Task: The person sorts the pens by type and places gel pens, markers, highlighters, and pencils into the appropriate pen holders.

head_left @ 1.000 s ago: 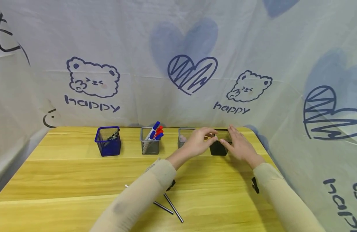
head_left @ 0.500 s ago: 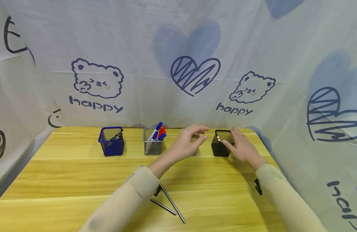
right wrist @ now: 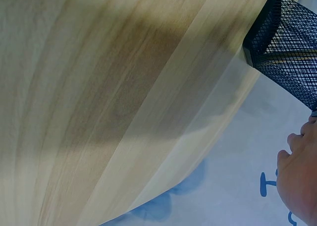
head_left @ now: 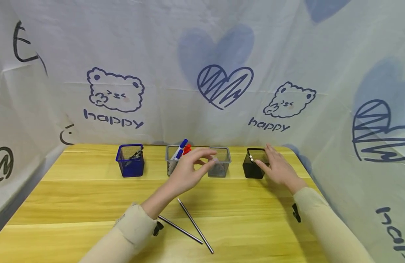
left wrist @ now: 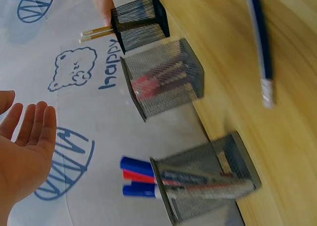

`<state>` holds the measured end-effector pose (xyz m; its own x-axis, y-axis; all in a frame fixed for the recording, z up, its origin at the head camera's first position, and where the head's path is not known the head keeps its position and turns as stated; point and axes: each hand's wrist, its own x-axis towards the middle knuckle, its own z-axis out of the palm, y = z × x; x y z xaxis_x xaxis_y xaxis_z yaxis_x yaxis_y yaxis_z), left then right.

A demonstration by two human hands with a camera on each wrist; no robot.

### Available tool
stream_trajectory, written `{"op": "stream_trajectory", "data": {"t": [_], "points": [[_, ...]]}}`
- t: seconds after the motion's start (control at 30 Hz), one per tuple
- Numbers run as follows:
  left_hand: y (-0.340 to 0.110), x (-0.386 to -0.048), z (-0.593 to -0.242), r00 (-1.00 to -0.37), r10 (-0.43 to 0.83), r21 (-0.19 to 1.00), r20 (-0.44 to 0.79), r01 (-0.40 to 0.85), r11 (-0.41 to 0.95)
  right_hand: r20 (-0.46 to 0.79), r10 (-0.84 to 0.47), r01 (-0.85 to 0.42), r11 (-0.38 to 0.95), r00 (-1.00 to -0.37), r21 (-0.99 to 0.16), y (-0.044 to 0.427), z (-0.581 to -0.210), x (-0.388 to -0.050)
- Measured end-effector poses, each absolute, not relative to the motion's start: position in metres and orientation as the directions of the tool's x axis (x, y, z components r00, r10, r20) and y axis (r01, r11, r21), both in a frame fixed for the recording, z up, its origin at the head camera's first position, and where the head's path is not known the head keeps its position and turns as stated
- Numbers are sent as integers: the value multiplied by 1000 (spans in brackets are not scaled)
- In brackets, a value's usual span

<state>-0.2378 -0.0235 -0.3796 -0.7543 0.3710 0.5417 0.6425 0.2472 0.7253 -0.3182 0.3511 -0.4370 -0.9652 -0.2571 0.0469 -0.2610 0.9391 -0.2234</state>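
My left hand (head_left: pixel 186 170) hovers over the table in front of a grey mesh pen holder (head_left: pixel 219 171), its fingers loosely bent with nothing between them. The left wrist view shows the same hand with bare fingers. At the far right, my right hand (head_left: pixel 279 168) rests against the side of a black mesh pen holder (head_left: pixel 253 171), fingers straight and thumb near the rim. Two pencils (left wrist: pixel 96 35) with white ends lean out of that holder. Inside the grey one lie reddish-pink items (left wrist: pixel 146 86), blurred by the mesh.
Two dark striped pencils (head_left: pixel 195 226) lie crossed near the table's front. Left of the hand, another grey holder (left wrist: pixel 213 184) contains blue and red markers (left wrist: pixel 136 164). A blue mesh holder (head_left: pixel 131 170) with black pens stands farther left. A printed cloth (head_left: pixel 169 109) hangs behind.
My left hand has drawn away from the black holder, moving left and toward me, and the white pencil ends now show at its rim. The right hand has stayed at the black holder.
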Motion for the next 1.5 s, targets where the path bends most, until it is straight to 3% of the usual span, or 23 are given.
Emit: {"op": "stream_trajectory", "data": {"t": [0.57, 0.83, 1.23, 1.5], "points": [[-97, -219, -409, -772, 377, 686, 512, 631, 361, 35, -258, -259, 937, -966, -233, 357, -435, -315], [-126, -213, -426, -739, 472, 622, 481, 667, 411, 34, -252, -253, 938, -967, -236, 358, -435, -316], [-151, -202, -450, -690, 646, 550, 327, 695, 463, 43, -261, -263, 933, -964, -246, 353, -435, -318], [-165, -196, -460, -668, 708, 584, 229, 676, 449, 51, -257, -262, 934, -965, -244, 350, -435, -318]]}}
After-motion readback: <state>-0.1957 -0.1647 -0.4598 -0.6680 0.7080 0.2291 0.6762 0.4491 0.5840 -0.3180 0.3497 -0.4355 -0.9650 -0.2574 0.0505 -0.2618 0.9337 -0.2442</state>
